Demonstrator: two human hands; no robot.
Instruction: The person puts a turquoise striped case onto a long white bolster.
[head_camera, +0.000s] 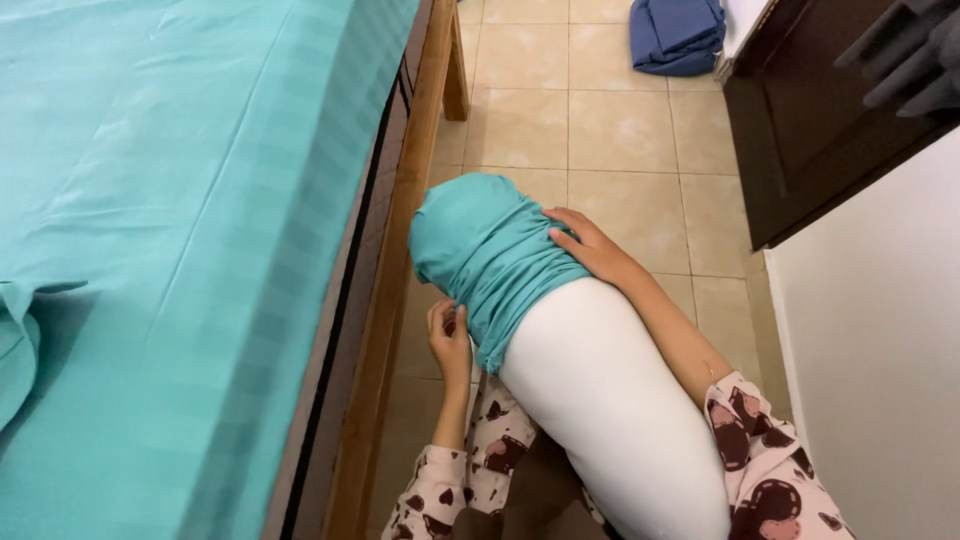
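Beside the wooden bed frame (400, 230), a white bolster pillow (610, 400) stands half inside a teal cover (490, 255). The left hand (450, 340) pinches the cover's hem; the right hand (590, 245) lies flat, fingers spread, on bunched cloth. Soft, light and yielding, the cover seems best gripped at its hem.

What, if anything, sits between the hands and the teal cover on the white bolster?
Nothing visible. The right hand lies flat on the bunched teal cover, and the left hand grips its lower edge beside the white bolster. The bed frame stands close on the left, apart from both hands.
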